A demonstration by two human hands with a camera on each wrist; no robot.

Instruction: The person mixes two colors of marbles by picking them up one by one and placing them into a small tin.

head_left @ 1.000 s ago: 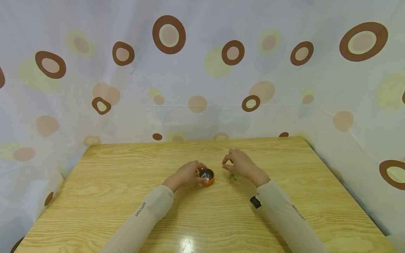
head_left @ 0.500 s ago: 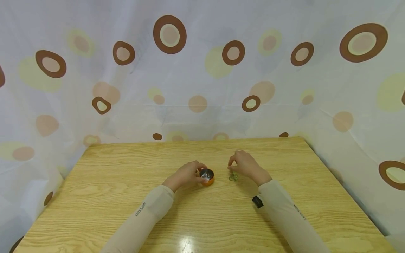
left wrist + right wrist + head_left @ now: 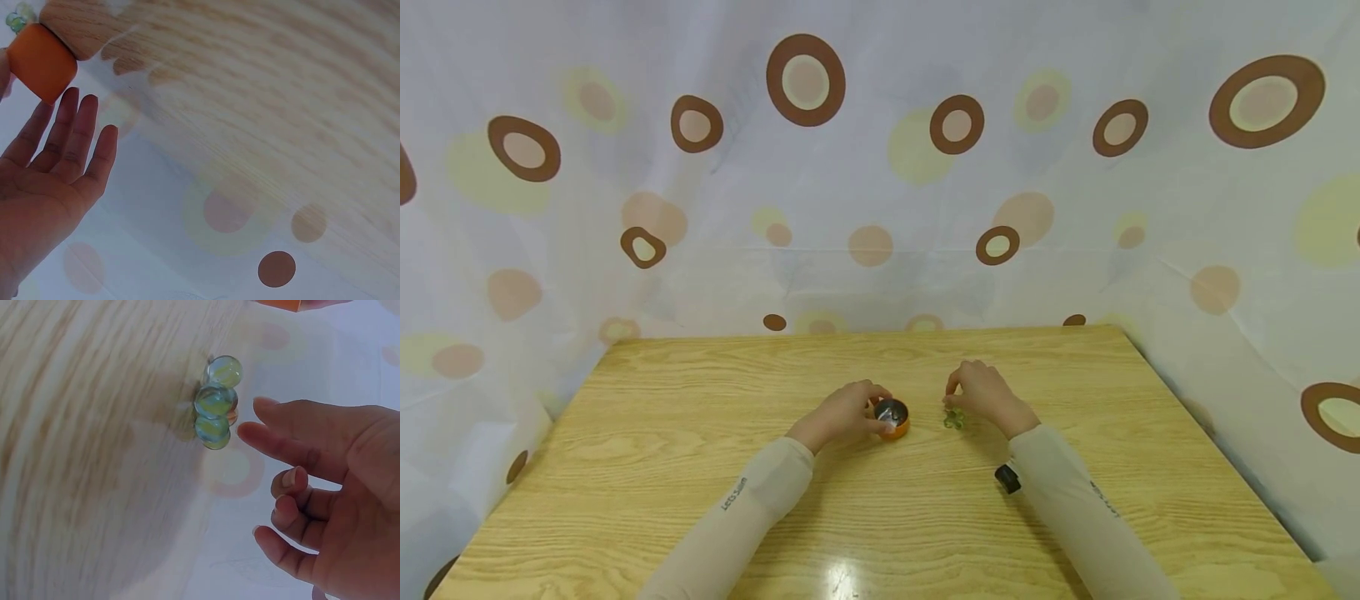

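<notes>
A small round orange bowl [image 3: 892, 420] with a dark, shiny inside rests on the wooden table. My left hand [image 3: 847, 414] grips its left side between thumb and fingers; in the left wrist view the bowl's orange wall [image 3: 44, 61] shows, with the other fingers spread below it. To the right lies a small cluster of clear glass marbles [image 3: 954, 418] with green and yellow swirls, several touching one another [image 3: 215, 402]. My right hand [image 3: 985, 393] hovers just beside the marbles, thumb and index finger close to them, the remaining fingers loosely bent. Nothing shows between its fingertips.
The wood-grain table [image 3: 760, 533] reaches back to a pale curtain [image 3: 865, 167] with brown and yellow ring patterns, which also hangs along both sides. A black device [image 3: 1007, 479] sits at my right wrist.
My right hand has shifted slightly right and down, closer to the marbles, its thumb and index tips drawing nearer each other. The left hand and bowl have stayed in place.
</notes>
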